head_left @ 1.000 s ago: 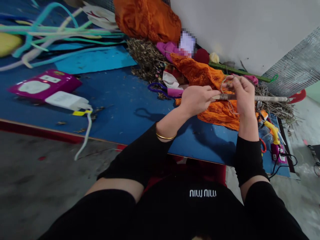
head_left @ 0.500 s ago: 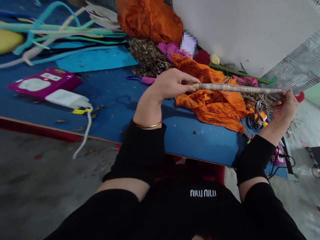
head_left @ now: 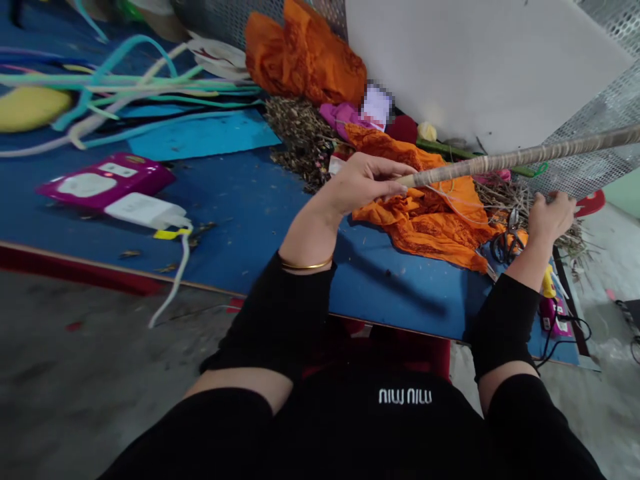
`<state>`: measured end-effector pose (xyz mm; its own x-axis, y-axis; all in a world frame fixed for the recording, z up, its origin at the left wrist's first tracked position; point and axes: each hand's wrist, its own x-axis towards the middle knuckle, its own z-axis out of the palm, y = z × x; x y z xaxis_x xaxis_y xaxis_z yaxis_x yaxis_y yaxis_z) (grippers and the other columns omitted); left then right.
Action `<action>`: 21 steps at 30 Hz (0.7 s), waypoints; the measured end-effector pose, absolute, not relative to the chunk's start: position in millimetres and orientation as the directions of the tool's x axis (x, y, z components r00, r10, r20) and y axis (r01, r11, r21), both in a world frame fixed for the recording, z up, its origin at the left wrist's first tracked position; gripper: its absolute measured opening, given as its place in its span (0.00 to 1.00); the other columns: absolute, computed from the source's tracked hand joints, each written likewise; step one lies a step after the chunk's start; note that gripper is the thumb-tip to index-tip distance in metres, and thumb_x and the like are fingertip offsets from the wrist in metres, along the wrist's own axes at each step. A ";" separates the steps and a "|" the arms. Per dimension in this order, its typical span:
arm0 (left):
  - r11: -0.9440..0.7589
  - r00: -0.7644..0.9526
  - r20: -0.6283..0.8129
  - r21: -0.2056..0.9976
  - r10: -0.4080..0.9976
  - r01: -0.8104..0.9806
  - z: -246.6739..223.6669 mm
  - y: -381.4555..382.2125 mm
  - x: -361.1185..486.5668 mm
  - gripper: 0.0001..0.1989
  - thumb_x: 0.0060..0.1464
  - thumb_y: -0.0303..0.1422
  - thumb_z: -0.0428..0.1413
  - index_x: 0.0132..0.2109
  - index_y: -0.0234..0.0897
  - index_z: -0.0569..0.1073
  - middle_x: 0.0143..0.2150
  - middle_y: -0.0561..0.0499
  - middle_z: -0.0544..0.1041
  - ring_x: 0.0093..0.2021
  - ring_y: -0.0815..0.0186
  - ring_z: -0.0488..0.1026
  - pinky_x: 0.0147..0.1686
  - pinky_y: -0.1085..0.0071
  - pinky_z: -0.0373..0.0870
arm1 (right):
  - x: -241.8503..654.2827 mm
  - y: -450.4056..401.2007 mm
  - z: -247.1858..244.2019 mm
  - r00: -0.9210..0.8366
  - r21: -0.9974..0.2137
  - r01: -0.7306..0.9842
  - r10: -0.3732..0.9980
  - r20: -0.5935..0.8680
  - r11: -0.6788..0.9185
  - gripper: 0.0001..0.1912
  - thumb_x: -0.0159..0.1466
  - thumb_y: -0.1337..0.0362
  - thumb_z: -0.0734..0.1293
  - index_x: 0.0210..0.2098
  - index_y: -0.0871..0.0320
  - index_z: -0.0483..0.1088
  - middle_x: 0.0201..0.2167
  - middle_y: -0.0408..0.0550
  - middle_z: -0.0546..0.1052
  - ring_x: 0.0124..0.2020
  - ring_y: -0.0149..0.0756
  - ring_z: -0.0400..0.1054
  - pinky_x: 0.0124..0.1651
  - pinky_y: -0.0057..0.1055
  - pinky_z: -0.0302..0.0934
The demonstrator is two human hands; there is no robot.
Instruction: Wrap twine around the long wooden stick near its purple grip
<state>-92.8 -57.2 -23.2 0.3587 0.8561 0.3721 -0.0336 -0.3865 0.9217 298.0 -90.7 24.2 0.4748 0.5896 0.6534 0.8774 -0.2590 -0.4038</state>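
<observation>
A long wrapped stick [head_left: 520, 159] slants up to the right and runs out of the frame. My left hand [head_left: 363, 180] pinches its pale near end between thumb and fingers. My right hand [head_left: 553, 215] is below the stick, apart from it, over a bundle of dry twigs [head_left: 505, 200]; its fingers are curled and what they hold, if anything, is too small to tell. Under the stick a crumpled orange cloth [head_left: 430, 230] lies on the blue table [head_left: 400, 287]. Black-handled scissors [head_left: 507, 245] rest between the cloth and my right wrist.
A purple power strip [head_left: 107, 180] with a white plug and cable lies at the left. Behind it are pastel flexible rods [head_left: 150, 83] and a blue sheet [head_left: 200, 137]. Dry plant bits [head_left: 295, 137] and an orange bundle [head_left: 305, 57] sit at the back, by a white board [head_left: 465, 67].
The stick's far end has swung up and to the right, out of my right hand and closer to the camera. My right hand has moved slightly left and down.
</observation>
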 end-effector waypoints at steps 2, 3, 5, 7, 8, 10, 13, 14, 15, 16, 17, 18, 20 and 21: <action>-0.359 0.337 0.368 0.929 0.866 -0.091 -23.3 -61.7 -81.4 0.18 0.52 0.37 0.69 0.49 0.34 0.86 0.30 0.49 0.81 0.25 0.71 0.71 0.24 0.76 0.66 | 264.2 -89.1 24.6 0.366 -0.410 0.909 0.615 0.698 -0.077 0.10 0.65 0.64 0.66 0.44 0.59 0.76 0.52 0.62 0.78 0.53 0.46 0.72 0.60 0.46 0.63; -0.341 0.334 0.360 0.933 0.871 -0.114 -23.2 -64.0 -77.0 0.18 0.52 0.37 0.69 0.49 0.34 0.86 0.29 0.49 0.80 0.24 0.72 0.70 0.23 0.77 0.65 | 243.4 -87.5 23.0 0.242 -0.425 0.898 0.677 0.695 0.115 0.11 0.67 0.62 0.65 0.44 0.57 0.77 0.48 0.57 0.80 0.53 0.43 0.73 0.62 0.44 0.63; -0.294 0.343 0.334 0.941 0.878 -0.165 -23.0 -67.3 -71.4 0.19 0.53 0.38 0.69 0.50 0.33 0.85 0.28 0.50 0.80 0.24 0.73 0.70 0.22 0.77 0.64 | 199.3 -84.2 15.2 0.001 -0.527 0.729 0.768 0.640 0.438 0.13 0.69 0.55 0.64 0.42 0.55 0.77 0.43 0.50 0.81 0.47 0.39 0.74 0.59 0.42 0.67; -0.246 0.355 0.312 0.944 0.881 -0.220 -23.5 -67.9 -69.3 0.20 0.53 0.38 0.69 0.51 0.34 0.85 0.29 0.50 0.80 0.23 0.73 0.70 0.21 0.78 0.63 | 160.5 -82.4 2.8 -0.165 -0.633 0.555 0.817 0.552 0.540 0.16 0.68 0.48 0.66 0.43 0.53 0.77 0.41 0.47 0.81 0.44 0.38 0.74 0.55 0.40 0.69; -0.228 0.354 0.305 0.943 0.884 -0.243 -24.0 -67.3 -69.1 0.20 0.53 0.39 0.69 0.51 0.34 0.85 0.29 0.50 0.80 0.23 0.73 0.70 0.21 0.78 0.62 | 145.7 -82.6 -3.4 -0.228 -0.678 0.486 0.829 0.510 0.551 0.18 0.67 0.45 0.68 0.42 0.53 0.76 0.39 0.45 0.80 0.41 0.37 0.74 0.51 0.38 0.70; -0.203 0.335 0.295 0.938 0.895 -0.282 -25.1 -64.7 -69.5 0.19 0.54 0.38 0.69 0.51 0.35 0.85 0.30 0.50 0.80 0.22 0.74 0.68 0.20 0.77 0.61 | 127.4 -85.5 -12.0 -0.303 -0.733 0.427 0.847 0.436 0.530 0.21 0.66 0.42 0.68 0.36 0.54 0.75 0.31 0.43 0.78 0.33 0.34 0.71 0.42 0.34 0.70; -0.166 0.294 0.266 0.931 0.918 -0.324 -25.3 -62.0 -69.6 0.18 0.54 0.37 0.68 0.51 0.35 0.85 0.32 0.49 0.81 0.22 0.75 0.67 0.21 0.77 0.61 | 121.2 -94.6 -11.2 -0.243 -0.696 0.453 0.828 0.505 0.557 0.23 0.70 0.43 0.66 0.28 0.54 0.72 0.24 0.41 0.73 0.27 0.31 0.67 0.37 0.34 0.67; -0.152 0.286 0.254 0.930 0.924 -0.335 -24.9 -62.0 -68.9 0.18 0.54 0.36 0.68 0.51 0.35 0.85 0.32 0.49 0.81 0.22 0.75 0.67 0.22 0.77 0.62 | 121.3 -97.7 -8.5 -0.198 -0.656 0.461 0.790 0.580 0.597 0.23 0.71 0.45 0.66 0.28 0.54 0.73 0.26 0.43 0.74 0.29 0.33 0.69 0.40 0.36 0.69; -0.140 0.284 0.244 0.929 0.927 -0.342 -24.3 -62.6 -67.8 0.18 0.54 0.36 0.68 0.51 0.35 0.85 0.32 0.49 0.81 0.22 0.75 0.67 0.22 0.77 0.62 | 121.0 -100.4 -5.8 -0.157 -0.614 0.457 0.738 0.656 0.643 0.22 0.71 0.45 0.66 0.28 0.53 0.74 0.29 0.44 0.75 0.35 0.35 0.72 0.45 0.38 0.70; -0.132 0.288 0.239 0.929 0.927 -0.345 -23.8 -63.5 -66.2 0.18 0.54 0.36 0.68 0.50 0.34 0.85 0.31 0.50 0.81 0.22 0.75 0.67 0.21 0.77 0.61 | 120.0 -102.4 -4.0 -0.128 -0.579 0.436 0.685 0.717 0.689 0.21 0.71 0.45 0.66 0.29 0.53 0.74 0.33 0.46 0.76 0.41 0.38 0.74 0.50 0.42 0.71; -0.129 0.295 0.238 0.930 0.926 -0.344 -23.2 -64.7 -64.2 0.18 0.54 0.37 0.68 0.50 0.34 0.85 0.30 0.50 0.80 0.22 0.75 0.66 0.21 0.77 0.60 | 118.1 -103.5 -3.4 -0.113 -0.560 0.395 0.644 0.757 0.728 0.21 0.70 0.45 0.66 0.29 0.52 0.74 0.36 0.47 0.76 0.46 0.40 0.75 0.55 0.45 0.71; -0.129 0.307 0.239 0.932 0.921 -0.339 -22.7 -65.9 -62.0 0.17 0.55 0.37 0.68 0.50 0.34 0.85 0.29 0.51 0.80 0.21 0.76 0.65 0.20 0.77 0.58 | 115.3 -103.7 -4.3 -0.106 -0.563 0.338 0.625 0.774 0.754 0.22 0.70 0.44 0.66 0.29 0.52 0.73 0.37 0.47 0.76 0.47 0.41 0.75 0.57 0.47 0.71; -0.135 0.339 0.246 0.938 0.908 -0.319 -22.0 -68.1 -57.5 0.15 0.56 0.37 0.67 0.47 0.33 0.85 0.27 0.52 0.78 0.20 0.76 0.63 0.19 0.77 0.55 | 108.3 -102.2 -9.9 -0.086 -0.615 0.220 0.644 0.761 0.757 0.24 0.70 0.41 0.64 0.28 0.52 0.69 0.32 0.45 0.73 0.39 0.38 0.75 0.52 0.46 0.73; -0.140 0.352 0.249 0.942 0.902 -0.306 -21.8 -68.8 -55.5 0.13 0.57 0.36 0.67 0.45 0.32 0.85 0.26 0.52 0.78 0.20 0.77 0.63 0.20 0.77 0.55 | 104.9 -101.1 -13.5 -0.064 -0.649 0.184 0.668 0.741 0.738 0.25 0.71 0.40 0.63 0.28 0.52 0.66 0.27 0.42 0.69 0.31 0.35 0.71 0.46 0.42 0.74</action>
